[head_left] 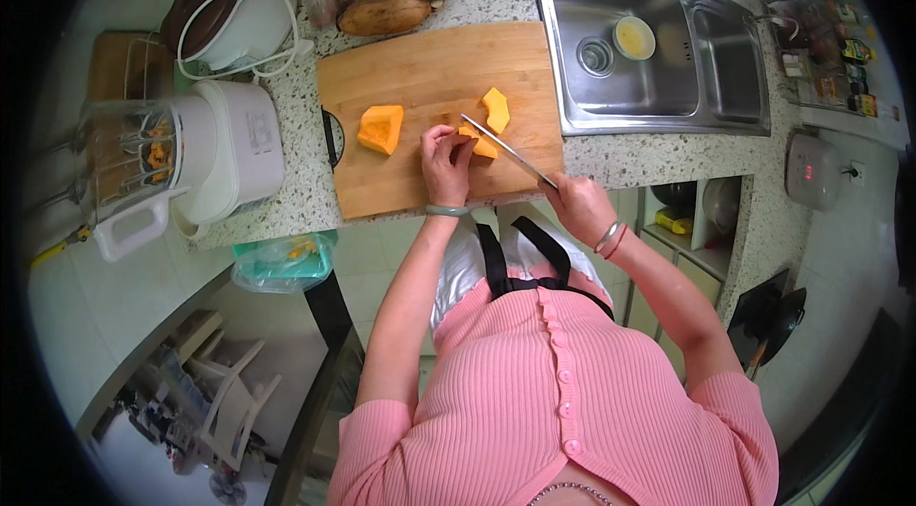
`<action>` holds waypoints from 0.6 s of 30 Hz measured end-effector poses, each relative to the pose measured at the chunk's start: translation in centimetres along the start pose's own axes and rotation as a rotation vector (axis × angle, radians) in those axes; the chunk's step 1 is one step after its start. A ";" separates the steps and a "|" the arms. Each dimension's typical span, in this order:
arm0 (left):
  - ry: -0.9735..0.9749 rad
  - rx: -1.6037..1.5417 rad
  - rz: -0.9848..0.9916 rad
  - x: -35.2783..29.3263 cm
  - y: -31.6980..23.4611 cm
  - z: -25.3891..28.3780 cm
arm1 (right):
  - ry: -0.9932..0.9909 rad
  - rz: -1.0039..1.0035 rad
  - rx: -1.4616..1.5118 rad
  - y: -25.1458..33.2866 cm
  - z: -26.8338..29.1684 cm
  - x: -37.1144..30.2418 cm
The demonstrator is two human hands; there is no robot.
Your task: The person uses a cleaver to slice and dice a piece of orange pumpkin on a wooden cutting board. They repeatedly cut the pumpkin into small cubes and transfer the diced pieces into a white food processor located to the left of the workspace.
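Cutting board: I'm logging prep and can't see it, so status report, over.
Right hand gripping knife. Left hand at orange piece beside knife. Larger orange chunk apart, left on cutting board. Possible obstruction: left hand, close to knife.

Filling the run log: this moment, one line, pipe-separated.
left hand: fingers at orange piece | right hand: gripping knife, blade at same piece | cutting board: larger chunk left, another piece beyond knife | sink: bowl

The cutting board [429,58] is smooth wood, and the knife [509,151] has a metal blade. On the right, the sink [658,98] is glossy metal; on the left, the blender [224,148] is smooth plastic. The near shirt [496,401] is ribbed, matt cloth.
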State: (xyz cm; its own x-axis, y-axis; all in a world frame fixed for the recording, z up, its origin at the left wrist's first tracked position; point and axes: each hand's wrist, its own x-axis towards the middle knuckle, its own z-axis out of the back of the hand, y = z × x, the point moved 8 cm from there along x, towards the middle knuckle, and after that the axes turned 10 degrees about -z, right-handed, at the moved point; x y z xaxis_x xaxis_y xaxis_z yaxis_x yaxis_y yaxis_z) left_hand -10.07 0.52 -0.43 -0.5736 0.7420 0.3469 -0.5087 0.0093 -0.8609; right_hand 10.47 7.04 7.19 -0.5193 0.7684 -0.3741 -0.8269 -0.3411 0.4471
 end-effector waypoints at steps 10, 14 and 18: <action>0.006 0.029 -0.035 0.1 0.0 0.1 | 0.110 -0.052 0.000 0.1 -1.0 0.1; 0.015 0.038 -0.064 0.2 -0.2 0.3 | 0.209 -0.134 -0.044 1.2 -1.1 0.8; 0.020 0.025 -0.083 0.2 -0.4 0.2 | 0.169 -0.155 -0.012 0.8 -2.9 1.5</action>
State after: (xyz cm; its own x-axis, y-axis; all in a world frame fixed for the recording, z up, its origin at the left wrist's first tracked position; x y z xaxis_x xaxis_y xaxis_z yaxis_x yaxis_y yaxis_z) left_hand -10.11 0.49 0.09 -0.5162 0.7527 0.4086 -0.5698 0.0543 -0.8200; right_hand 8.38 6.31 4.62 -0.4135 0.7107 -0.5692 -0.9017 -0.2328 0.3644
